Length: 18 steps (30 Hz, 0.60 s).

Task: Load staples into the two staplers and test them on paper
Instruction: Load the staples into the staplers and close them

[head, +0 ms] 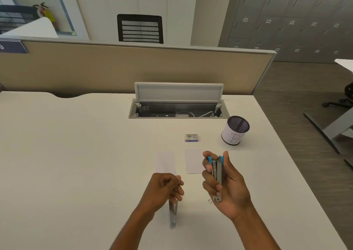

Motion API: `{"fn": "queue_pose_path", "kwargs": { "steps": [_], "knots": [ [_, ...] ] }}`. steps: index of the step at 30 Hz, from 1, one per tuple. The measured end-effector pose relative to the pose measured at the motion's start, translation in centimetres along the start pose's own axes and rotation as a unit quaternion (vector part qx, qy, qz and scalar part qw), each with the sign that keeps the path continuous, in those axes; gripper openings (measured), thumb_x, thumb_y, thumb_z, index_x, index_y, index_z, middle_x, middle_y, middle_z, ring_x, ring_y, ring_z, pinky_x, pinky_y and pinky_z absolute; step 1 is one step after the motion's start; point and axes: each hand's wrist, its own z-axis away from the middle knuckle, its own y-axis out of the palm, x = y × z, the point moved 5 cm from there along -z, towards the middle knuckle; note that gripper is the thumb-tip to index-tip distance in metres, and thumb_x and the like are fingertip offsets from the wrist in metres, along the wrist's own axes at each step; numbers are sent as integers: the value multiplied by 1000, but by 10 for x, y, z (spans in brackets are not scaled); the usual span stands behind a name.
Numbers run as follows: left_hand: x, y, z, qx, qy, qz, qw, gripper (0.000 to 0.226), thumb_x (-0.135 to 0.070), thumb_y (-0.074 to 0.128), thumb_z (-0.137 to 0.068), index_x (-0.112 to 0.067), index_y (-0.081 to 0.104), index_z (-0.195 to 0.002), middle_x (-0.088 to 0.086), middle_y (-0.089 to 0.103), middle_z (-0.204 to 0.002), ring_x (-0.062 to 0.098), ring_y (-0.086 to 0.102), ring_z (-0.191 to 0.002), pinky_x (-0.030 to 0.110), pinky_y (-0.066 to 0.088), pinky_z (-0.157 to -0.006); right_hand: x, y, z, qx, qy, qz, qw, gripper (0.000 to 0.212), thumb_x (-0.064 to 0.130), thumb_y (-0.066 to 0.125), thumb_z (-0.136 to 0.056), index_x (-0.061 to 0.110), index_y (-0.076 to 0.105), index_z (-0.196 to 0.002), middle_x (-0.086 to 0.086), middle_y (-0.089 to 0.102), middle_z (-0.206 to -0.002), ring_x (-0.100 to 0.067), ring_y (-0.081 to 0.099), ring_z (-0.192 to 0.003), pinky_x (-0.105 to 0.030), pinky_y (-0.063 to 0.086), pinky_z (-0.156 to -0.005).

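**Both staplers in hand — loading step**

Head view: the right hand [225, 184] grips the blue stapler [217, 175] upright, fingers wrapped round its metal channel. I cannot tell whether staples sit inside. The left hand [164, 189] is curled round the grey stapler [172, 212], just left of that grip. The papers [193, 161] lie just beyond both hands, and the staple box [191, 137] lies farther out. The next move is probably fetching a strip from the box — that calls for freeing a hand.
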Motion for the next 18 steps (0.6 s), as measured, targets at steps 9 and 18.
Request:
{"fn": "queue_pose_path", "kwargs": {
  "steps": [9, 18],
  "knots": [
    [-10, -4, -9, -16, 7, -5, 1000, 33, -26, 57, -98, -2, 72, -80, 15, 72, -68, 24, 67, -57, 29, 53, -53, 0, -49, 12, -204, 65, 490, 845, 23, 29, 56, -97, 18, 62, -116, -6, 63, -80, -13, 53, -58, -32, 40, -56],
    [-8, -1, -11, -20, 3, -10, 1000, 32, -26, 57, -97, -7, 73, -79, 11, 73, -67, 24, 68, -57, 28, 53, -53, -41, -77, 14, -296, 149, 798, 503, 53, 51, 64, -86, 20, 44, -123, -1, 60, -122, -21, 59, -109, -27, 46, -83]
  ]
}}
